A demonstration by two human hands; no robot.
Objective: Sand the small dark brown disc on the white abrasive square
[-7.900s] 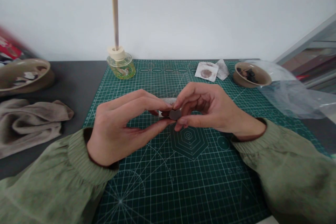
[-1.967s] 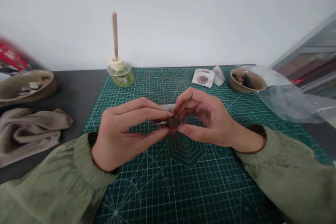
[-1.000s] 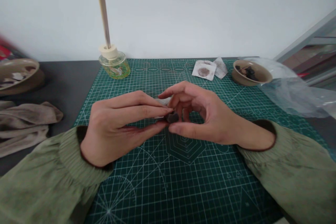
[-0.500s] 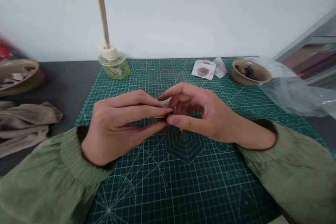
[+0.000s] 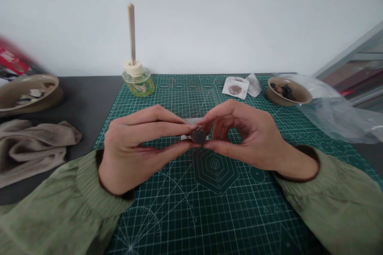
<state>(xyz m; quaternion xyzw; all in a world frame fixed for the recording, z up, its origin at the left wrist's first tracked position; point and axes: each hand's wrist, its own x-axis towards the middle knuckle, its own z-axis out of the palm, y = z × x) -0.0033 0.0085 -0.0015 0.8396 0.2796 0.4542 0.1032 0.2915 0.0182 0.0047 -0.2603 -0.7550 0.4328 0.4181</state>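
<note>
A small dark grey, round-faced piece (image 5: 198,136) is held above the cutting mat (image 5: 215,219). My left hand (image 5: 143,139) pinches its left side between the thumb and the long fingers. At the right side of the piece, my right hand (image 5: 248,135) has its thumb below and index finger above, both tips against its edge; the other fingers curl inward. Just behind the fingertips, a whitish sheet or pad (image 5: 193,121) shows in part, mostly hidden by the hands.
White square pads (image 5: 235,87), one with a brown round patch, lie at the back, beside a bowl of dark bits (image 5: 289,101) and clear plastic (image 5: 338,115). A reed diffuser (image 5: 138,81) stands back left. Far left are a bowl of pale pieces (image 5: 32,105) and a crumpled cloth (image 5: 38,147).
My right fingers have drawn slightly right and spread a little, baring the dark round face of the piece. The whole view has shifted, so the surroundings appear lower and further right.
</note>
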